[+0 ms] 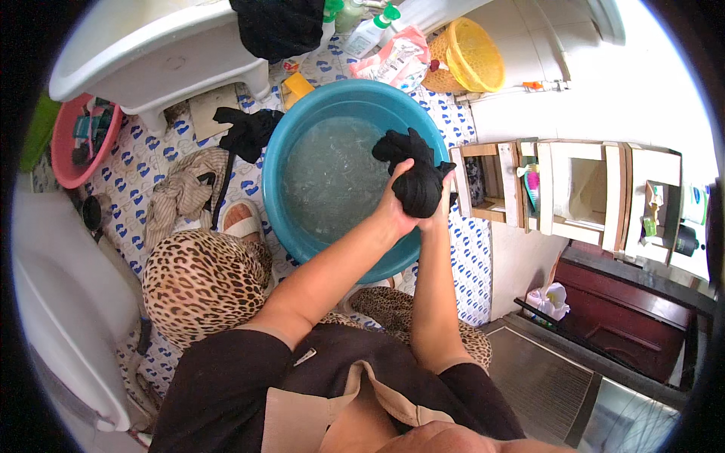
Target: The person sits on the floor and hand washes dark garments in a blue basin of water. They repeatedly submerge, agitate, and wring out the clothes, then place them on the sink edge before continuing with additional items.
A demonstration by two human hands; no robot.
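Both my hands grip one bunched black cloth (pixel 418 187) over the right side of a large blue plastic basin (pixel 271 187). My left hand (pixel 396 206) is around its left and lower side, and my right hand (pixel 440 206) presses on its lower right. Some of my fingers are hidden behind the cloth. Cloudy water (pixel 334 175) lies in the basin. On the tiled floor left of the basin are another black cloth (pixel 249 133) and a striped beige cloth (pixel 184 187). More black fabric (pixel 277 28) hangs over the edge of a white tub (pixel 175 62).
Behind the basin stand a spray bottle (pixel 365 38), a pink-and-white plastic bag (pixel 396 59) and a yellow basket (pixel 476 56). A wooden shelf (pixel 544 187) borders the right side, holding a brush (pixel 532 187). A pink basin (pixel 71 164) with items sits far left.
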